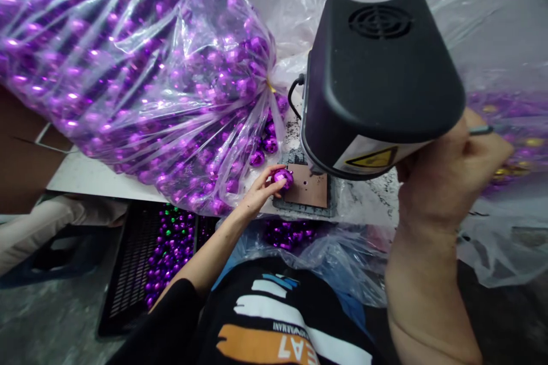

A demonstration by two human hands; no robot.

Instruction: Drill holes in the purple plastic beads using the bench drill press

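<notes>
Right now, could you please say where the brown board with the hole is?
In the head view, the brown board lies near the middle, right of the purple ball in the left hand and lower left of the black machine.

Left of the left hand (pixel 266 182), the plastic bag (pixel 141 68) is running off the picture's edge. The black machine (pixel 385 74) is hiding fingertips of the right hand (pixel 456 171), beyond which purple and gold pieces (pixel 511 168) are looking blurred.
</notes>
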